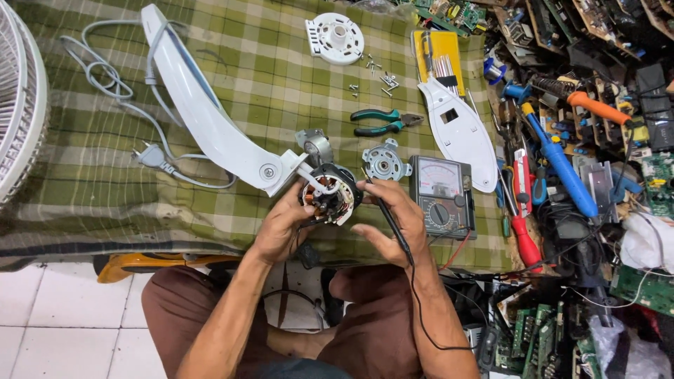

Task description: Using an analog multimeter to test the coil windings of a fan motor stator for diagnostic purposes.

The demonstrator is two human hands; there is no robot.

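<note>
White fan neck housing (210, 119) lies on checked-cloth bench (105, 175). Analog multimeter (441, 195) sits just right of the hands. Fan motor stator (328, 195) at bench front edge, left hand (281, 224) fingers curled gripping it. Right hand (393, 221) fingers pinch black test probe (390, 217), tip at stator.

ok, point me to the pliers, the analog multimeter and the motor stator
pliers (382, 121), head view, on the pivot joint
analog multimeter (439, 198), head view, between dial face and selector knob
motor stator (328, 195), head view, on the copper windings
</note>
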